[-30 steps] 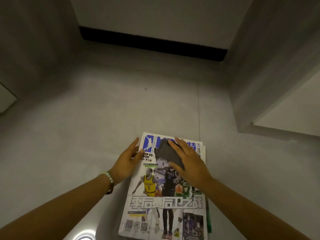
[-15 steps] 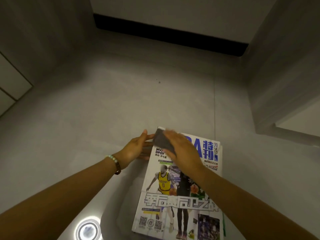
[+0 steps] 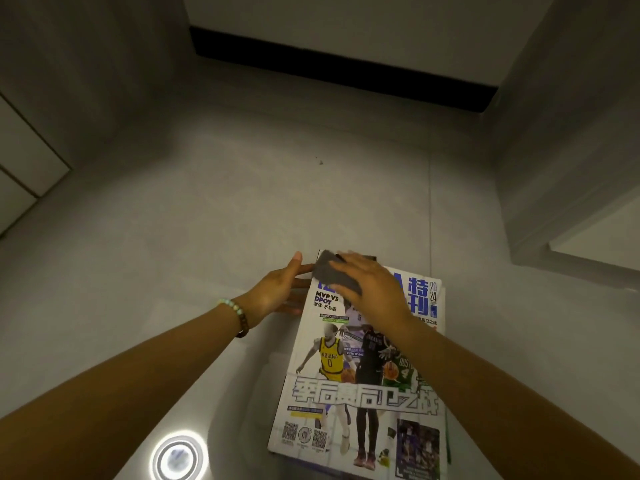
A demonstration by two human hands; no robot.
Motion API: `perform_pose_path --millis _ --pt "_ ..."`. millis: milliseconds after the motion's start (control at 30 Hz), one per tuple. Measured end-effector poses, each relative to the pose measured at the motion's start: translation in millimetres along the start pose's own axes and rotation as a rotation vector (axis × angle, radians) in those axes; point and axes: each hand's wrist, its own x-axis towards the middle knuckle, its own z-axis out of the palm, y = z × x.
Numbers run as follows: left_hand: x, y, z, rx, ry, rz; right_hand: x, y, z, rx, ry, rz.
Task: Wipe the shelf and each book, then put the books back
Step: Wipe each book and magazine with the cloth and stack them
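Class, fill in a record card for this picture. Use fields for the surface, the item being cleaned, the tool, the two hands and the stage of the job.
Surface: grey tiled surface, glossy
Item: basketball magazine, lying flat, cover up
Tool: dark grey cloth, on the cover's top left corner
Hands: left hand rests with straight fingers against the magazine's left edge; right hand presses the cloth onto the cover
Worn: beaded bracelet on the left wrist
Stage: magazine being wiped, not yet put back

head-worn view, steeply downward, close over floor (image 3: 242,209), somewhat dim
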Motion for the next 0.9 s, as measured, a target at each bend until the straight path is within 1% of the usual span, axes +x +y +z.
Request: perform_pose_path --millis 67,100,133,167,267,300,333,367,433,467,500,533,567,633,667,700,733,767,800,867,900 --pt "-1.4 1.3 3.8 0.006 0.003 0.026 -2.3 7.5 -3.2 0.047 0.106 0.161" --pt "-1.9 1.3 4.7 0.003 0.005 0.036 -5.7 5.7 -2.9 0.05 0.136 0.199" --pt "-2.3 1.0 5.0 -0.001 0.003 0.046 -11.2 0.4 -1.0 0.037 0.13 0.193" --pt "-2.4 0.1 4.6 -0.003 0.001 0.054 -19.0 -6.8 2.7 0.021 0.088 0.141" --pt "-3.3 -5.5 3.7 -0.007 0.003 0.069 -50.0 -19.6 8.2 0.005 -0.125 -0.09" --pt "-3.3 -8.6 4.0 -0.015 0.003 0.08 -55.5 -14.2 6.2 0.004 -0.146 -0.132" --pt "-3.6 -13.0 4.9 -0.021 0.0 0.088 -57.1 -6.4 3.3 0.01 -0.121 -0.123" --pt "-4.2 -17.9 6.5 -0.023 -0.005 0.088 -56.4 3.4 0.9 0.027 -0.066 -0.058" --pt "-5.9 -26.1 10.1 -0.031 -0.016 0.06 -54.1 18.7 -4.1 0.042 0.055 0.132" --pt "-6.9 -28.9 11.4 -0.037 -0.017 0.044 -55.2 19.5 -3.9 0.024 0.08 0.184" --pt "-7.3 -30.5 12.3 -0.042 -0.013 0.035 -58.1 14.0 -0.3 -0.007 0.077 0.187" --pt "-7.7 -30.8 12.5 -0.046 -0.01 0.033 -64.1 4.5 5.5 -0.019 0.053 0.156" --pt "-8.0 -30.1 12.2 -0.052 -0.008 0.037 -72.5 -8.1 11.9 -0.026 0.034 0.076" --pt "-8.8 -28.0 11.5 -0.06 -0.009 0.047 -94.6 -33.1 26.1 -0.068 0.032 -0.201" --pt "-8.8 -27.4 11.1 -0.052 -0.01 0.056 -103.5 -38.2 31.7 -0.123 -0.032 -0.336" --pt "-8.9 -27.4 11.0 -0.042 -0.01 0.065 -106.6 -37.1 32.6 -0.197 -0.087 -0.429" --pt "-9.2 -27.9 11.0 -0.038 -0.011 0.069 -104.6 -30.9 29.8 -0.249 -0.107 -0.455" --pt "-9.6 -28.7 11.2 -0.037 -0.018 0.068 -101.6 -22.7 24.5 -0.245 -0.103 -0.397" --pt "-10.5 -30.3 11.5 -0.032 -0.028 0.066 -99.2 -12.8 18.5 -0.184 -0.098 -0.275" --pt "-13.5 -33.5 13.3 -0.029 -0.05 0.059 -95.3 8.1 9.3 -0.07 -0.03 -0.007" --pt "-14.8 -34.4 14.7 -0.038 -0.052 0.06 -97.2 9.6 9.5 -0.052 -0.011 0.051"
